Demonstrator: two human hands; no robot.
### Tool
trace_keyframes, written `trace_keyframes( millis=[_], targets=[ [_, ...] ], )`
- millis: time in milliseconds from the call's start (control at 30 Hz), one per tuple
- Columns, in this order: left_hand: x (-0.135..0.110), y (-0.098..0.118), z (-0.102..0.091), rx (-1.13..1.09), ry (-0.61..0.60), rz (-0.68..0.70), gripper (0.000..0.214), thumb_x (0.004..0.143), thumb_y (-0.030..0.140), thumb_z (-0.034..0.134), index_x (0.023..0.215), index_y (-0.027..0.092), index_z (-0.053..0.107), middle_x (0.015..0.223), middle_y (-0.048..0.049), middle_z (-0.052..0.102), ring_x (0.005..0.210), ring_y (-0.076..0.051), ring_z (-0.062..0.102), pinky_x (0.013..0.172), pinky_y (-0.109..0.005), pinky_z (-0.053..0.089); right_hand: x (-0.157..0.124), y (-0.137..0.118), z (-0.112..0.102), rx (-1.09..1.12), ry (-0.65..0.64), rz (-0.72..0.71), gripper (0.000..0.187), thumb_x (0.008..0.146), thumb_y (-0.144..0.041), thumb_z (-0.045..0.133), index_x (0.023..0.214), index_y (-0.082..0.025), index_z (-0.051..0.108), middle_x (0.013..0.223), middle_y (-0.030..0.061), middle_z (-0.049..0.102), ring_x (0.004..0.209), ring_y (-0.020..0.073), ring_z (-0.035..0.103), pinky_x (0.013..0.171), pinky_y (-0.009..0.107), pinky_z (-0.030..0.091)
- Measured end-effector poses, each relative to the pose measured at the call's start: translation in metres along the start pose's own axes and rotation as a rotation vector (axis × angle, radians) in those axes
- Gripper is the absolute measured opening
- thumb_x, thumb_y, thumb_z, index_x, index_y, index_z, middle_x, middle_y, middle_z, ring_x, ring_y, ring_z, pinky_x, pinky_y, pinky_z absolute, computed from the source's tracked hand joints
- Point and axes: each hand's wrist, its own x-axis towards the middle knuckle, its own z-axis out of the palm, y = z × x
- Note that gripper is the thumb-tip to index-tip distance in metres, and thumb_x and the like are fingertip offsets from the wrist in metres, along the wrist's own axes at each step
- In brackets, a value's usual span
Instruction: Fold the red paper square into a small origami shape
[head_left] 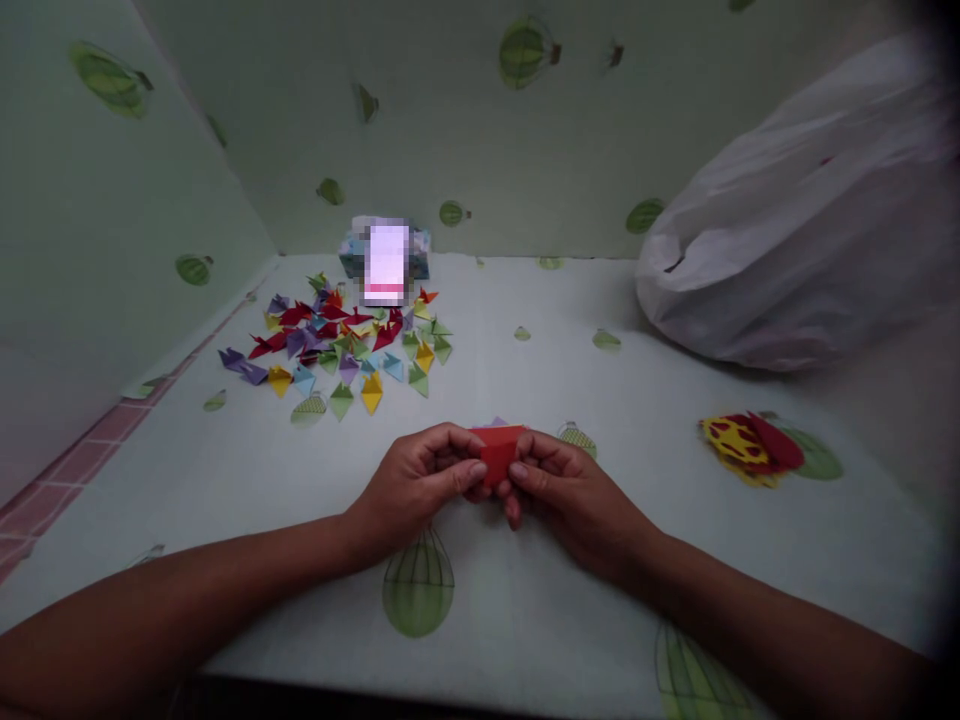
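Note:
Between my two hands is a small piece of red origami paper (pixel 500 452), held up above the table near the middle of the view. My left hand (pixel 429 470) pinches its left side between thumb and fingers. On the right side, the thumb and fingers of my right hand (pixel 559 480) grip it too. The paper looks folded, with a straight top edge. Just behind it a bit of purple paper (pixel 498 423) peeks out, mostly hidden by the red piece and my hands.
Many folded paper cranes (pixel 341 340) in several colours lie spread at the back left. Behind them stand a phone with a blurred screen (pixel 387 262) and a tissue box (pixel 422 252). A large white plastic bag (pixel 780 230) fills the back right. Red and yellow cut-outs (pixel 742 447) lie at right.

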Motion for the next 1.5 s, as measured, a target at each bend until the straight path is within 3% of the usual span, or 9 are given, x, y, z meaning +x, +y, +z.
trace_keyframes(
  millis=[233, 367, 667, 767, 867, 967, 1100, 1267, 1500],
  targets=[
    [0.001, 0.000, -0.002, 0.064, 0.046, -0.027, 0.015, 0.081, 0.024, 0.069, 0.089, 0.013, 0.063, 0.065, 0.0001, 0.069, 0.059, -0.010, 0.063, 0.060, -0.023, 0.052, -0.005, -0.005, -0.001, -0.208, -0.001, -0.077, 0.022, 0.098, -0.034, 0.055, 0.086, -0.016, 0.059, 0.084, 0.0047, 0.068, 0.068, 0.0116, 0.061, 0.069, 0.028, 0.046],
    [0.002, 0.000, -0.001, 0.089, 0.055, -0.021, 0.013, 0.081, 0.023, 0.069, 0.088, 0.013, 0.064, 0.064, 0.0010, 0.068, 0.059, -0.010, 0.062, 0.060, -0.022, 0.052, -0.006, -0.008, 0.000, -0.255, 0.022, -0.126, 0.019, 0.097, -0.033, 0.057, 0.087, -0.017, 0.060, 0.073, 0.0008, 0.066, 0.067, 0.0117, 0.059, 0.070, 0.027, 0.045],
    [0.001, -0.002, -0.002, 0.139, 0.034, -0.014, 0.010, 0.083, 0.020, 0.068, 0.089, 0.013, 0.064, 0.064, 0.0014, 0.069, 0.060, -0.009, 0.063, 0.061, -0.020, 0.052, -0.006, -0.011, 0.001, -0.329, 0.001, -0.189, 0.013, 0.094, -0.027, 0.058, 0.086, -0.017, 0.060, 0.073, -0.0010, 0.063, 0.067, 0.0110, 0.059, 0.068, 0.026, 0.046],
    [0.000, -0.004, -0.002, 0.177, 0.028, 0.034, 0.011, 0.084, 0.019, 0.066, 0.095, 0.015, 0.065, 0.069, 0.0020, 0.069, 0.063, -0.008, 0.063, 0.062, -0.019, 0.053, -0.006, -0.012, 0.001, -0.417, 0.026, -0.210, 0.012, 0.093, -0.025, 0.057, 0.084, -0.016, 0.060, 0.072, -0.0006, 0.062, 0.065, 0.0112, 0.058, 0.064, 0.026, 0.046],
    [-0.001, -0.006, -0.004, 0.260, 0.028, 0.158, 0.021, 0.085, 0.016, 0.066, 0.105, 0.020, 0.065, 0.087, 0.0006, 0.071, 0.076, -0.009, 0.066, 0.070, -0.020, 0.055, -0.007, -0.013, 0.002, -0.566, 0.079, -0.252, 0.013, 0.091, -0.024, 0.055, 0.081, -0.016, 0.059, 0.068, -0.0006, 0.060, 0.063, 0.0118, 0.055, 0.061, 0.026, 0.043],
    [-0.002, -0.008, -0.005, 0.397, 0.012, 0.265, 0.019, 0.085, 0.014, 0.066, 0.102, 0.022, 0.067, 0.096, 0.0004, 0.070, 0.083, -0.009, 0.066, 0.076, -0.020, 0.053, -0.009, -0.014, 0.003, -0.643, 0.100, -0.251, 0.014, 0.090, -0.023, 0.054, 0.078, -0.016, 0.058, 0.065, -0.0006, 0.059, 0.061, 0.0124, 0.054, 0.059, 0.026, 0.041],
    [-0.002, -0.006, -0.004, 0.491, -0.019, 0.255, 0.009, 0.086, 0.015, 0.064, 0.093, 0.019, 0.066, 0.089, 0.0000, 0.069, 0.078, -0.010, 0.065, 0.072, -0.020, 0.053, -0.011, -0.015, 0.005, -0.696, 0.114, -0.258, 0.016, 0.089, -0.023, 0.053, 0.074, -0.017, 0.056, 0.064, -0.0003, 0.058, 0.059, 0.0123, 0.051, 0.056, 0.026, 0.039],
    [-0.003, -0.005, -0.003, 0.501, 0.026, 0.246, 0.013, 0.085, 0.017, 0.066, 0.099, 0.019, 0.063, 0.090, -0.0003, 0.069, 0.078, -0.011, 0.066, 0.073, -0.022, 0.055, -0.011, -0.014, 0.006, -0.752, 0.139, -0.278, 0.017, 0.088, -0.022, 0.053, 0.072, -0.017, 0.055, 0.062, 0.0000, 0.058, 0.057, 0.0125, 0.050, 0.055, 0.026, 0.039],
    [-0.005, -0.004, -0.002, 0.540, -0.005, 0.292, 0.010, 0.087, 0.015, 0.064, 0.096, 0.018, 0.064, 0.091, -0.0007, 0.068, 0.080, -0.011, 0.066, 0.074, -0.021, 0.055, -0.011, -0.014, 0.007, -0.766, 0.144, -0.274, 0.017, 0.087, -0.022, 0.053, 0.071, -0.017, 0.054, 0.061, 0.0001, 0.058, 0.057, 0.0127, 0.051, 0.055, 0.026, 0.039]
  ],
)
